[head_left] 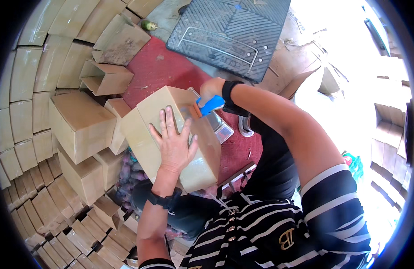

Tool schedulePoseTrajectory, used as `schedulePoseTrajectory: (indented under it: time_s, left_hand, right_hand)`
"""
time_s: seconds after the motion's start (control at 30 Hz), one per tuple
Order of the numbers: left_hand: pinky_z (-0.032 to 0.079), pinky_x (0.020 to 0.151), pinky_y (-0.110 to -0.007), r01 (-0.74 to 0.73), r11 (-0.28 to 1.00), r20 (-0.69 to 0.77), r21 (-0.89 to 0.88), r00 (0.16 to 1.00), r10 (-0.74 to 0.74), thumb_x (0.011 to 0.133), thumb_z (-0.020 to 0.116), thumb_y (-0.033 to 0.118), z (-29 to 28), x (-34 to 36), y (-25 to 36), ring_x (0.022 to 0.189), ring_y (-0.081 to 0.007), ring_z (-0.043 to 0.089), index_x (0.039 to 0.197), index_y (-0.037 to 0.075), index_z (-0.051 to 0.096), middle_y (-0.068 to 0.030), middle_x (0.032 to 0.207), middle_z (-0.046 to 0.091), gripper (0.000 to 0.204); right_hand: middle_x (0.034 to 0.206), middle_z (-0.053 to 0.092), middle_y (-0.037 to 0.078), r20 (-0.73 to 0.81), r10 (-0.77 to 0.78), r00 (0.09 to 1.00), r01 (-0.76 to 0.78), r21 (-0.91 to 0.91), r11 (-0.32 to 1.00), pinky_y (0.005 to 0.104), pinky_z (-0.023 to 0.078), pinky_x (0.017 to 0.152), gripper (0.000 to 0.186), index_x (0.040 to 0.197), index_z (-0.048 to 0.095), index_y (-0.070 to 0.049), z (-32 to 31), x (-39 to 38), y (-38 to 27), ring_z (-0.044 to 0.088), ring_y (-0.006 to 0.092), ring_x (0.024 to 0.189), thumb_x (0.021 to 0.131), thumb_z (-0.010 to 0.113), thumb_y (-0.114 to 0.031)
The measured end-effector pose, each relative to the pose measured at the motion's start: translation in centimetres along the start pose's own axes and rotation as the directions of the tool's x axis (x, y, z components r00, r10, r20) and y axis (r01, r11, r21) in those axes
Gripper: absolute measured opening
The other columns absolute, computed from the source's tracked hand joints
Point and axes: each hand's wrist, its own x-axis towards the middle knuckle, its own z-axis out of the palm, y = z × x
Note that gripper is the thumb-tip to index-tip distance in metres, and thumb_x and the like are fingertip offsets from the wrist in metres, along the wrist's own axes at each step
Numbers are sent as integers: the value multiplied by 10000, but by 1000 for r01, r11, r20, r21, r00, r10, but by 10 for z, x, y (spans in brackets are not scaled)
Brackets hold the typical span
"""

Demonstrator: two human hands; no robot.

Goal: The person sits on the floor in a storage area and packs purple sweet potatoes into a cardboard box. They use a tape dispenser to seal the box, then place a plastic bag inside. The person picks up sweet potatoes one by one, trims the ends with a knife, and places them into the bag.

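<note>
A cardboard carton (202,161) sits in front of me, tilted in view. My left hand (173,143) lies on it with the fingers spread. My right hand (210,92) grips a blue and orange tool (210,104), apparently a tape dispenser, against the carton's far right part. A silver scale (223,131) lies beside the carton on the right, partly hidden by it and my hand. Purple bagged goods (128,175) lie at the carton's near left side.
Stacked cartons (23,125) line the left. Several loose boxes (81,134) stand beside me on a red mat (148,67). A dark ridged platform (229,31) with a metal handle is beyond. More cartons (386,148) stand at the far right.
</note>
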Motion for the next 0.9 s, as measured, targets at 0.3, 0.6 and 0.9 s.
schedulePoseTrajectory:
  time_s: [0.3, 0.6, 0.9]
  left_hand:
    - [94, 1007, -681, 21, 1000, 16, -3, 1000, -21, 773, 585, 296, 3, 0, 1, 1372, -417, 142, 1206, 144, 546, -255, 1469, 187, 461]
    - [38, 1057, -622, 50, 998, 17, 23, 999, -50, 783, 536, 290, 9, -3, -1, 1403, -352, 94, 1411, -49, 207, -204, 1492, 168, 786]
    - [34, 1056, -623, 46, 999, 25, 11, 999, -46, 754, 543, 299, 10, -1, -4, 1400, -363, 97, 1408, -45, 219, -213, 1489, 169, 807]
  right_hand:
    - [927, 684, 138, -389, 126, 913, -97, 94, 991, 382, 516, 749, 317, 936, 690, -59, 61, 13, 6, 669, 286, 847, 789, 581, -318]
    - [814, 544, 247, -911, 395, 119, 468, 402, 787, 466, 454, 636, 373, 991, 407, -14, 71, -19, -86, 566, 413, 744, 808, 647, -232]
    - [867, 555, 270, -794, 499, 347, 391, 606, 693, 486, 432, 712, 320, 1009, 411, 11, 108, 33, -61, 545, 435, 831, 834, 601, -177]
